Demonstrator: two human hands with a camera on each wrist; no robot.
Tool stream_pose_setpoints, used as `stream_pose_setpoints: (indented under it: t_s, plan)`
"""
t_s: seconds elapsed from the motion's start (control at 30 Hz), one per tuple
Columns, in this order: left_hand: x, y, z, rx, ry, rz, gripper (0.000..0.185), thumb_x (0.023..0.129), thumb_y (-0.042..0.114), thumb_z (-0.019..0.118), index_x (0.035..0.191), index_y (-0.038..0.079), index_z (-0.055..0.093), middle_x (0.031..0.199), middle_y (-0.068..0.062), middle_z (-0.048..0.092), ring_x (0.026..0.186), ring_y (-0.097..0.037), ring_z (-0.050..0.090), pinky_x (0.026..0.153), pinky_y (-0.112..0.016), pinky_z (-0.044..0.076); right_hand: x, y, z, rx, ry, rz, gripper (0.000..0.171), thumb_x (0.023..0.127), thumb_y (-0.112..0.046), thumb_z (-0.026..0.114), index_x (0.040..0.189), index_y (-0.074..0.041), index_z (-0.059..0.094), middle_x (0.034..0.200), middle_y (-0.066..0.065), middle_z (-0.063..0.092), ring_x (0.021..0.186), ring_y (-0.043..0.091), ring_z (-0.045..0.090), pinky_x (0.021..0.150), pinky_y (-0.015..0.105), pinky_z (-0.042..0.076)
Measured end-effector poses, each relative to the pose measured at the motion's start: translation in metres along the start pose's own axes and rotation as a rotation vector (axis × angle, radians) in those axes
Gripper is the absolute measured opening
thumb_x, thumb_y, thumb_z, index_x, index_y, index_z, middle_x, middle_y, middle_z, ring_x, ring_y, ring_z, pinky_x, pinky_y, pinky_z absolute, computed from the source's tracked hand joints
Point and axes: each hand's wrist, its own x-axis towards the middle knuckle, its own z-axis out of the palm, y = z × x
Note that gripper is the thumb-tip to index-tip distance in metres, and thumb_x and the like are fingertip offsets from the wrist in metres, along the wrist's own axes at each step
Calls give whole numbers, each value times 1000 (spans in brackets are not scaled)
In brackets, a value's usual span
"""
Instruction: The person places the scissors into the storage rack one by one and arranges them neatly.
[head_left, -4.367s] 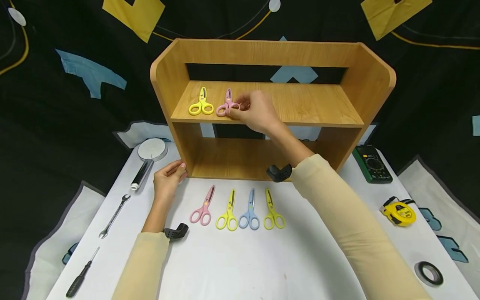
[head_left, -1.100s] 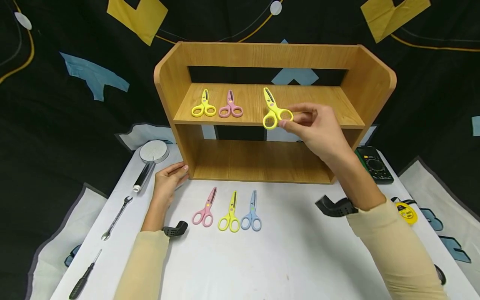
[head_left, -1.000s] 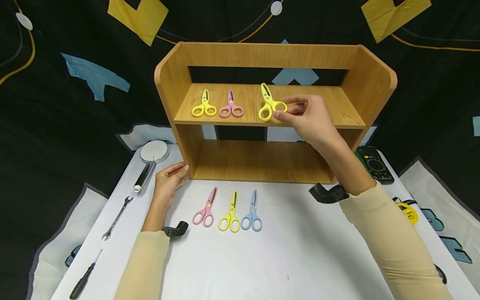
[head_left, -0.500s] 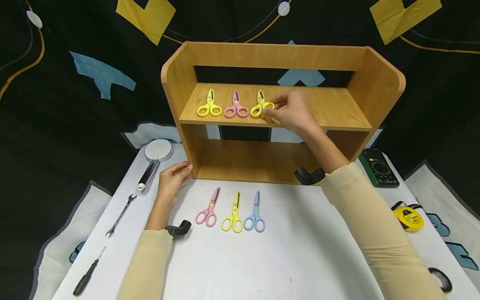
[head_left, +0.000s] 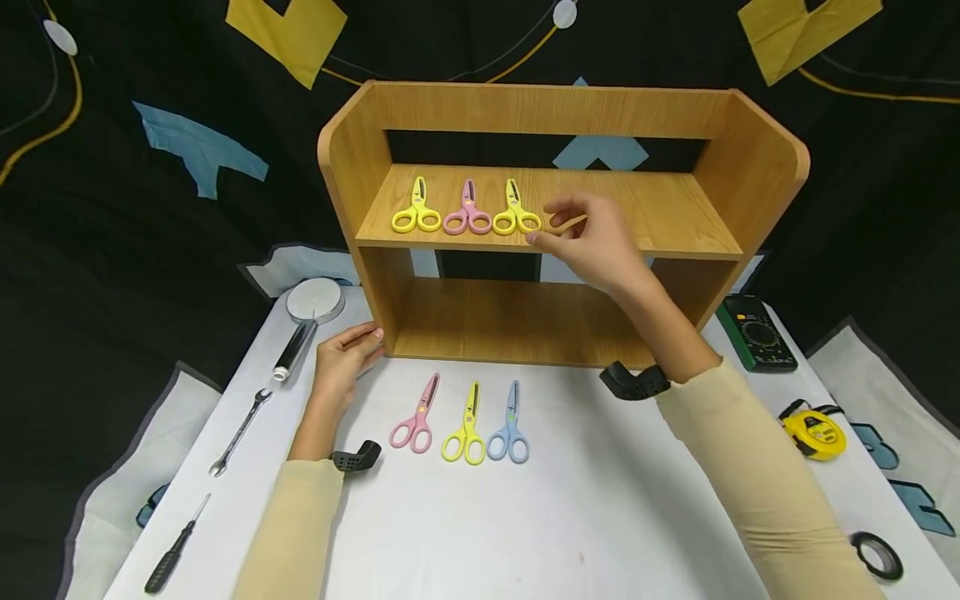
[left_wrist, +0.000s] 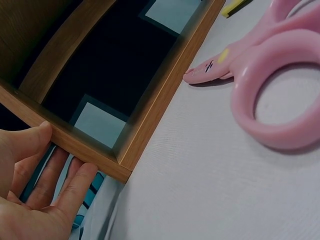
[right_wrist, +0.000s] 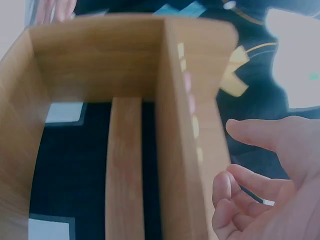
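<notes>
A wooden two-tier shelf (head_left: 555, 112) stands on the white table. Its upper board holds a row of a yellow (head_left: 417, 211), a pink (head_left: 467, 213) and a second yellow pair of scissors (head_left: 516, 213). My right hand (head_left: 555, 227) hovers just right of that last pair with loose, spread fingers, holding nothing; the right wrist view shows the same open right hand (right_wrist: 235, 157) beside the shelf (right_wrist: 185, 125). My left hand (head_left: 363, 342) rests against the shelf's lower left corner, fingers (left_wrist: 75, 185) straight along the shelf's edge (left_wrist: 150, 125). Pink (head_left: 415, 417), yellow (head_left: 465, 425) and blue scissors (head_left: 510, 425) lie in front.
On the left of the table lie a round silver head on a black handle (head_left: 307, 308), a wrench (head_left: 240, 421) and a screwdriver (head_left: 174, 554). On the right are a green multimeter (head_left: 753, 333), a yellow tape measure (head_left: 817, 429) and a roll of black tape (head_left: 873, 554).
My right hand carried a yellow pair of scissors leftward onto the upper board, set it beside the pink pair, let go and drew back slightly. The left hand stayed put.
</notes>
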Motion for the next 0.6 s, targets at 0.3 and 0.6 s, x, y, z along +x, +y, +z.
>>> stream_pose_setpoints:
  t_s: [0.3,0.6]
  plan:
    - [1,1,-7,-12,0,0,42,93,9,77,130,-5,64,99,6,75,98,-7,72,103,-38,59,-64,21,-6,112,-90,-64,48,92,-34,80,132,-12,65,115,8,67,98,21,62,80,21,57]
    - [2,-1,0,-13,-11,-19,48,93,10,78,134,-8,61,99,7,74,101,-9,72,105,-38,57,-126,77,33,184,-263,-11,49,87,-24,86,131,-17,66,112,3,68,96,21,64,80,26,57]
